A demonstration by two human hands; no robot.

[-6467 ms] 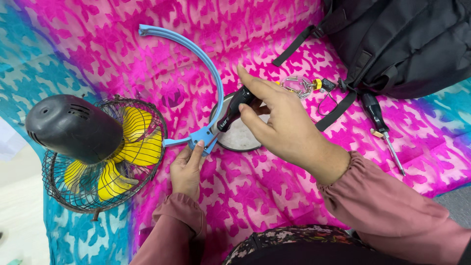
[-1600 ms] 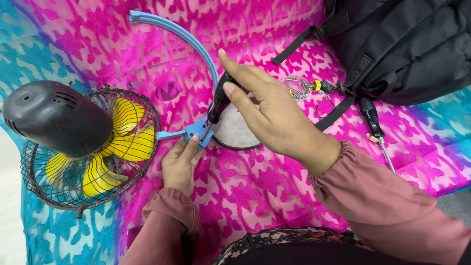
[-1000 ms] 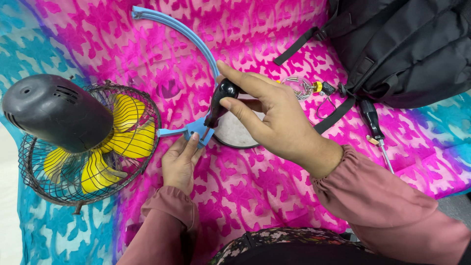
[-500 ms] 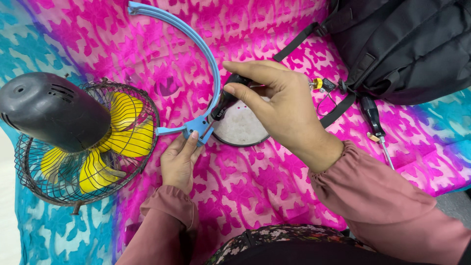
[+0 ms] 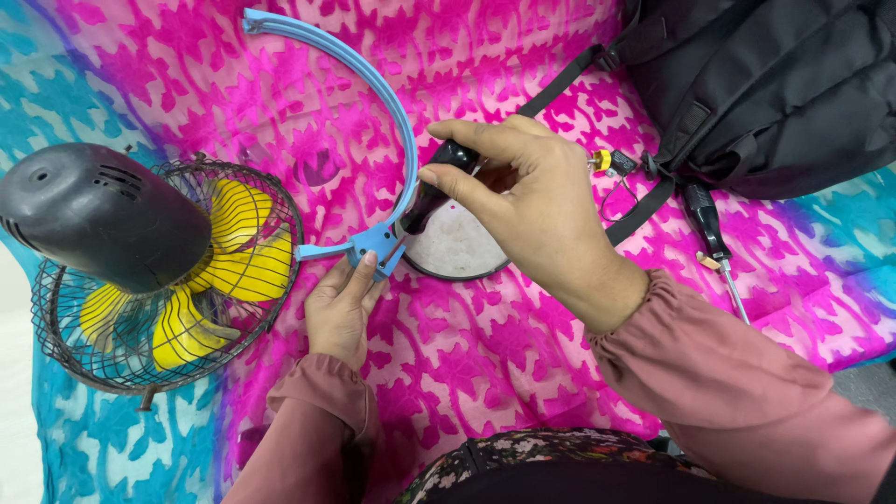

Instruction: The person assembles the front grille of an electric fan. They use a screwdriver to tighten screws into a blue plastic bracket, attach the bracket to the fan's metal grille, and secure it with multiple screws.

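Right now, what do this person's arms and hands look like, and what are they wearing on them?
Both hands are bare: no gloves, rings or watch show. The left hand and right hand come out of long dusty-pink sleeves, loose and gathered at the wrist into elastic cuffs. The cloth is plain, without print or markings.

A bright pink and turquoise patterned cloth (image 5: 523, 327) covers the whole surface.

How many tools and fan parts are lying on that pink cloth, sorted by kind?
Screwdrivers: 2, one in the right hand at, one lying at
Fan with yellow blades: 1
Blue ring, under the left hand: 1
Round disc: 1
Backpack: 1
Total: 6
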